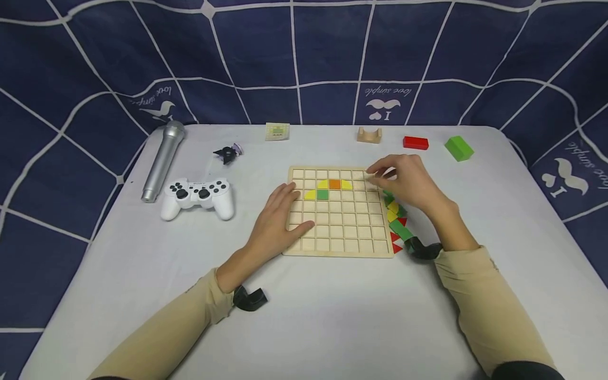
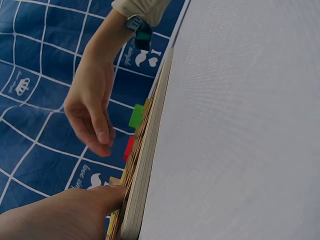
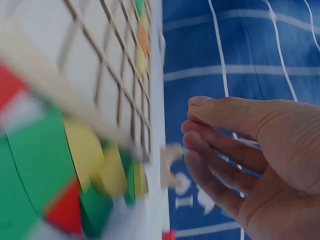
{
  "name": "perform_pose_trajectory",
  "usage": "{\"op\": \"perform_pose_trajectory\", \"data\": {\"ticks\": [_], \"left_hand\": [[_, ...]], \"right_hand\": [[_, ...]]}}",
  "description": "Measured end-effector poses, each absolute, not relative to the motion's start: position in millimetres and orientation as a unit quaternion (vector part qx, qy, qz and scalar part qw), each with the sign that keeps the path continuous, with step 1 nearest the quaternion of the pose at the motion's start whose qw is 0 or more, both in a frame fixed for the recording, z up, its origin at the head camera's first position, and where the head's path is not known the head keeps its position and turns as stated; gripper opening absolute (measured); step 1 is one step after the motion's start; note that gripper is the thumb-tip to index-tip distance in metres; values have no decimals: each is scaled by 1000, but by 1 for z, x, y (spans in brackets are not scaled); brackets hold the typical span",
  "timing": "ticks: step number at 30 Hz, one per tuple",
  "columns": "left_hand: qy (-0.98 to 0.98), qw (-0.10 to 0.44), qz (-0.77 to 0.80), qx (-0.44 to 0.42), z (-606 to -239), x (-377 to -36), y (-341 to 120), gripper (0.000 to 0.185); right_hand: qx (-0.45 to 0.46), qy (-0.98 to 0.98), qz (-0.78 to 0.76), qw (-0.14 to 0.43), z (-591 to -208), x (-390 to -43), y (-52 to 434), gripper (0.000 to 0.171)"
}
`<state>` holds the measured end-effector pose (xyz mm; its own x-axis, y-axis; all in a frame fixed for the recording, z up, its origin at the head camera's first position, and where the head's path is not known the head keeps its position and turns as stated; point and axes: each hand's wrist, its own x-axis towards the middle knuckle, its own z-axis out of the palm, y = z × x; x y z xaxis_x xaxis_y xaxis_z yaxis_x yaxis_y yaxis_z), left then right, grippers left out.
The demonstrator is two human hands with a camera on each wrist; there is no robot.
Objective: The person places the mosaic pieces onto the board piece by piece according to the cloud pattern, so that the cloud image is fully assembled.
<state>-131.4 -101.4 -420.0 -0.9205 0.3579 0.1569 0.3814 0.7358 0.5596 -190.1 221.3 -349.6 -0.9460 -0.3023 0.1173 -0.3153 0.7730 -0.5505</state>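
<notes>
A wooden grid board (image 1: 336, 217) lies on the table in the head view. Several flat pieces sit in its upper cells: an orange square (image 1: 334, 184), a green square (image 1: 322, 195) and yellow shapes. My left hand (image 1: 274, 224) rests on the board's left edge with spread fingers; the left wrist view shows its thumb (image 2: 107, 196) at the edge. Over the board's upper right corner is my right hand (image 1: 404, 179), fingers loosely bent and thumb close to them. No piece shows between them in the right wrist view. Green, yellow and red pieces (image 3: 40, 155) lie along the right edge.
A silver microphone (image 1: 163, 161), a white game controller (image 1: 197, 197) and a small black figure (image 1: 228, 154) are at the left. Along the back stand a patterned card (image 1: 277, 131), a notched wooden block (image 1: 369, 135), a red block (image 1: 415, 142) and a green block (image 1: 458, 148).
</notes>
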Motion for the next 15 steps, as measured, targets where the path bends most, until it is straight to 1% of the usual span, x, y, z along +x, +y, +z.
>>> {"op": "perform_pose_trajectory", "data": {"ticks": [2, 6, 11, 15], "left_hand": [[-931, 18, -305, -197, -420, -131, -102, 81], [-931, 16, -306, -197, -420, -131, -102, 81], [-932, 16, -305, -197, -420, -131, -102, 81], [-931, 18, -306, -199, -420, -131, -102, 81]], "right_hand": [[135, -946, 295, 4, -349, -194, 234, 24], [92, -954, 284, -36, -351, -198, 253, 28], [94, -952, 281, -72, -356, -203, 266, 31], [103, -949, 289, -77, -360, -204, 269, 31]]}}
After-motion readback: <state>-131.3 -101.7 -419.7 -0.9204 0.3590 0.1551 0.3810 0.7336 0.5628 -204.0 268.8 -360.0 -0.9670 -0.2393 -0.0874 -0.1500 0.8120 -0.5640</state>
